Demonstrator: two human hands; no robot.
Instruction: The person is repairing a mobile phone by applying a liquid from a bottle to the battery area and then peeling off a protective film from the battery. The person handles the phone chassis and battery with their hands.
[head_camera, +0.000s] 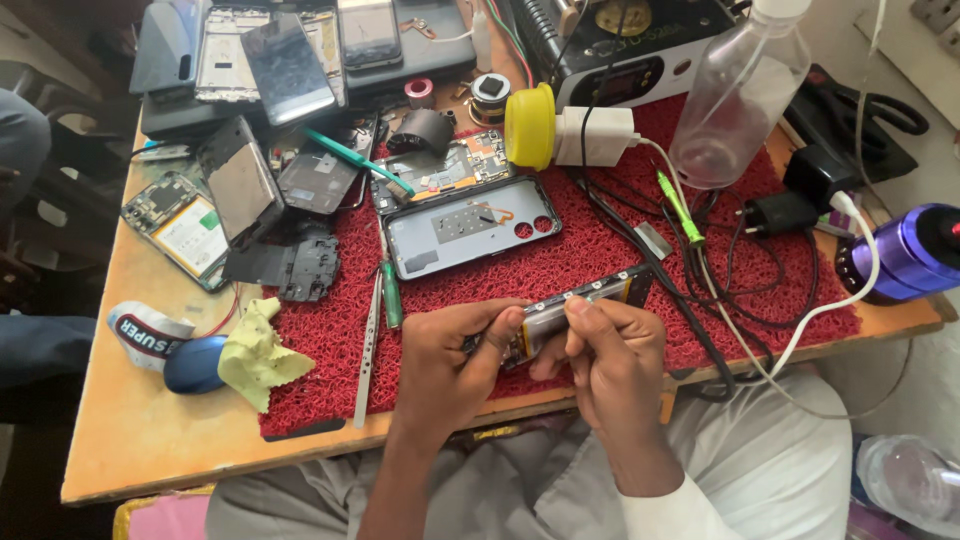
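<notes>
From the head camera I looked down on a wooden tabletop (150, 430) with a red mat (600, 270) spread over its middle. Both hands met at the near edge of that mat. My left hand (455, 365) was closed around the near end of an opened phone (585, 305), thumb on its upper face and fingers curled beneath. My right hand (610, 350) was pinched together on the same phone from the other side, fingertips (575, 305) pressed at a yellowish part on it; whether they gripped a small piece there I could not tell. The phone was held just above the mat, tilted, its long axis running from the left hand up and away to the right, so its far end stuck out past the right hand's knuckles. Each hand touched it, the right one sitting nearer its middle.

Just left of the left hand lay tweezers (368, 350) and a green-handled screwdriver (391, 295), both pointing away from me. Beyond them rested a grey phone back cover (470, 225). A yellow cloth (258, 350) sat at the mat's left border, and a clear plastic bottle (740, 95) stood at the far right.
</notes>
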